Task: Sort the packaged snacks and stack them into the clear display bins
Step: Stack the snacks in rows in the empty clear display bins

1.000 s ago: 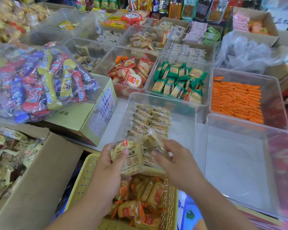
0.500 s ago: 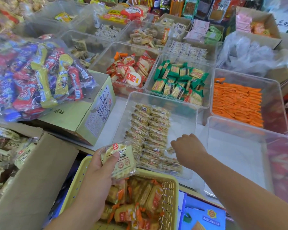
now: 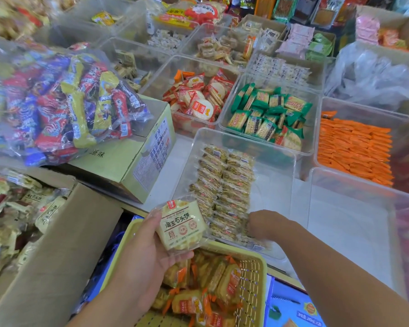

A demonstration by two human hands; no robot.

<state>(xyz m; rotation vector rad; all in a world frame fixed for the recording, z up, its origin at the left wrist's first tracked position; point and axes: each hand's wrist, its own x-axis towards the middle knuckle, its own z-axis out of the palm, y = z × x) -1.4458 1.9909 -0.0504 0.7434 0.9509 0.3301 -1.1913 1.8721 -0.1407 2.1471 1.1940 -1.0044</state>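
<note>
Cream cracker packet (image 3: 182,226) sits at lower centre, pinched in the grip of the left hand (image 3: 147,253). The right hand (image 3: 267,224) meets the packet rows (image 3: 224,182) in the clear bin (image 3: 275,185); I cannot tell its grip.

Printed large in dark characters on the cream snack packet (image 3: 181,226) gripped by the left hand (image 3: 142,253): 淘玉石头饼. On the top face of the pale cardboard carton (image 3: 118,161): 凉味. Too small or blurred to read on that carton's side label (image 3: 149,156) and everywhere else.
</note>
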